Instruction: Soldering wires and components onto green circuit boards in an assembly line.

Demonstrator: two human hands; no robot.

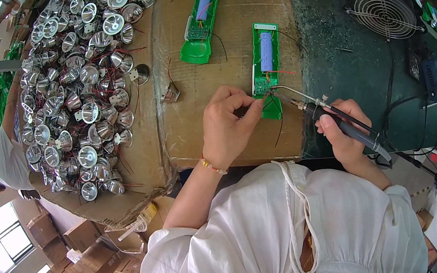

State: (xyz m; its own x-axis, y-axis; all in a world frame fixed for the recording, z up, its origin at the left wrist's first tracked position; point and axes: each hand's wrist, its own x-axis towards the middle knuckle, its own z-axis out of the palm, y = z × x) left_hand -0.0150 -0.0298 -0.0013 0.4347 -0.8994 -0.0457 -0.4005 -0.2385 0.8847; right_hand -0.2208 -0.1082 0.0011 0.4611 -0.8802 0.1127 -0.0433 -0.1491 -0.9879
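Observation:
In front of me lies a green plastic housing (272,111) with a purple cylindrical battery (267,54) and a small circuit board (261,87) in it. My left hand (230,121) is closed in a pinch at the board, its fingertips on what looks like a thin wire. A soldering iron (353,131) with a curved metal feed tube (296,91) is gripped in my right hand (347,143). Its tip and the tube's end meet near my left fingertips at the board. Red and black wires stick out of the housing.
A second green housing (196,50) with a battery lies farther off. Many shiny reflector cups (81,114) cover the cardboard at left, with one loose reflector (170,93) nearer. At right are a fan (384,12), a blue-fronted box (434,81) and cables. Another person (6,158) is at far left.

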